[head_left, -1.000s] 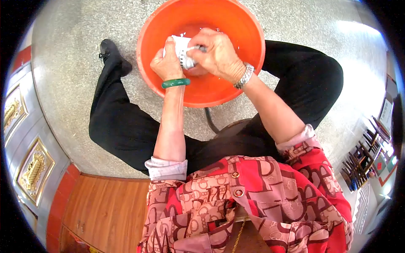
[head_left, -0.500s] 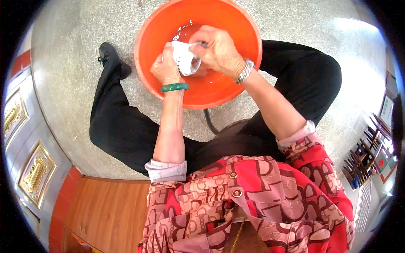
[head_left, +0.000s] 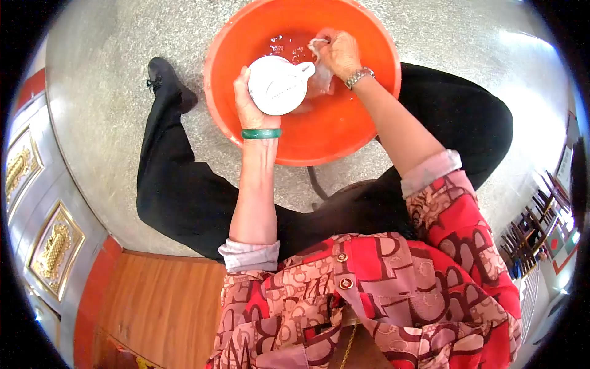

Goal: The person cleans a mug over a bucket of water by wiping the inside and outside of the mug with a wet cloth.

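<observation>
My left hand is closed around a white mug, held over the orange basin. The mug's round white face is turned up toward me, with a line of small dark marks on it. Its handle points right, toward my other hand. In my right hand, the fingers pinch a wet, whitish cloth that hangs down into the basin. Cloth and mug are close together; whether they touch, I cannot tell. Shallow water glints in the bottom of the basin.
The basin stands on a speckled floor between my legs in black trousers. A dark hose or tube runs beneath it. Wooden boards lie at lower left, beside ornate panels. Dark stacked furniture stands far right.
The mug has turned so its round face and handle now show. My right hand has drawn away from it, up and to the right, with the cloth hanging from its fingers.
</observation>
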{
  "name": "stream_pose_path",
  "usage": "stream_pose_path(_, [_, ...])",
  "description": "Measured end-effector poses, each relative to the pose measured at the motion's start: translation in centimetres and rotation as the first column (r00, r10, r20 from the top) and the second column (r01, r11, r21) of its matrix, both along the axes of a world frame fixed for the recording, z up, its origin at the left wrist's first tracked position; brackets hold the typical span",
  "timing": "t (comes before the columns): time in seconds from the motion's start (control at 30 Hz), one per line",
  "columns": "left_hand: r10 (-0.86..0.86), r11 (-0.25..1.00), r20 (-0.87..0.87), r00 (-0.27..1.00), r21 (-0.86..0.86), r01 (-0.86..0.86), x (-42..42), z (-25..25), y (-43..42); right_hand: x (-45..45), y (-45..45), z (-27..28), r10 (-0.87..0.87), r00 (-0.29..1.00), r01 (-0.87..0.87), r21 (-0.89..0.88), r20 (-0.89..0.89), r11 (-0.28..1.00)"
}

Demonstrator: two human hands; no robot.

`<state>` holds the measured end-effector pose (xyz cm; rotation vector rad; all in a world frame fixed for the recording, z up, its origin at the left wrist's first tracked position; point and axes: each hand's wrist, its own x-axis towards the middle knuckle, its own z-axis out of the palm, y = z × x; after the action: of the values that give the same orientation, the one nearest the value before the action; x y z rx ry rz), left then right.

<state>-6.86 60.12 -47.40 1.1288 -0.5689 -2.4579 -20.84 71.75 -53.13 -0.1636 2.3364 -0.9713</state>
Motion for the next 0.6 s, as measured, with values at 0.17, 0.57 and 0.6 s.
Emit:
stream_pose_path(0.17, [0.030,0.990,-0.009,1.000,0.136,-0.029,0.5,-0.8,-0.5,0.6,0.9,-6.6,0.168,0.950,-0.131,0.154,-0.262,0.979])
stream_pose_path(0.57, [0.086,0.968,0.057,0.995,0.232,-0.097,-0.4,-1.3,0.2,4.4,-0.9,9.8,0.171,0.956,-0.286,-0.635,-0.237,0.718])
stream_pose_path(0.6, [0.019,0.987,0.063,0.998,0.161,-0.029,-0.4,-1.2,0.2,5.4,-1.0,10.1,0.246,0.887,-0.433,-0.516,-0.391,0.739])
